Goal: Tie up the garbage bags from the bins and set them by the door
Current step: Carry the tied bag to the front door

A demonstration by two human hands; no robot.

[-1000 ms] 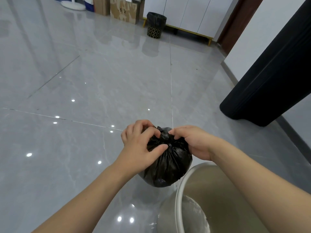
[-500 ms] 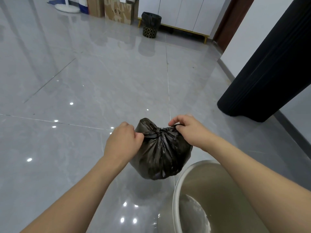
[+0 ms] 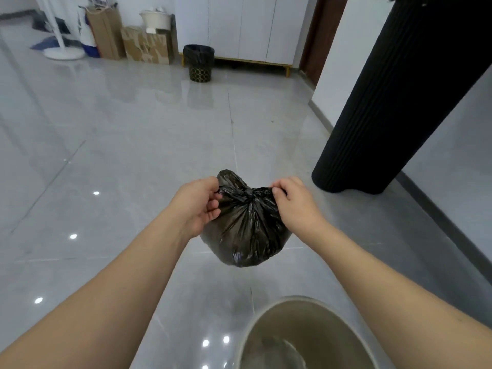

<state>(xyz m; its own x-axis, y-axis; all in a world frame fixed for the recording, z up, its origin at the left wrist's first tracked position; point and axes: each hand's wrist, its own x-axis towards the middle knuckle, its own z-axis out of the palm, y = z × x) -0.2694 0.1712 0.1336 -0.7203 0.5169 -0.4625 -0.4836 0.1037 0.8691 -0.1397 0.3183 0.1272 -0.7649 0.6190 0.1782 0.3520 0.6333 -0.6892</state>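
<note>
1. Garbage bag [image 3: 249, 227], black and bulging, hangs between both sets of fingers above the grey floor [image 3: 119, 155]; its gathered neck (twisted into a knot) sits midway between them.
2. Left hand [image 3: 198, 206] pinches a flap of plastic at the knot's left side, fingers curled round it.
3. Right hand [image 3: 294, 206] pinches the opposite flap, thumb pressed against curled fingers.
4. Below the right fingers, nearer the camera, stands an unlined bin [image 3: 269, 315].
5. Far beyond the fingertips, a lined black bin [image 3: 199, 62] stands by white cabinets [image 3: 247, 25].
</note>
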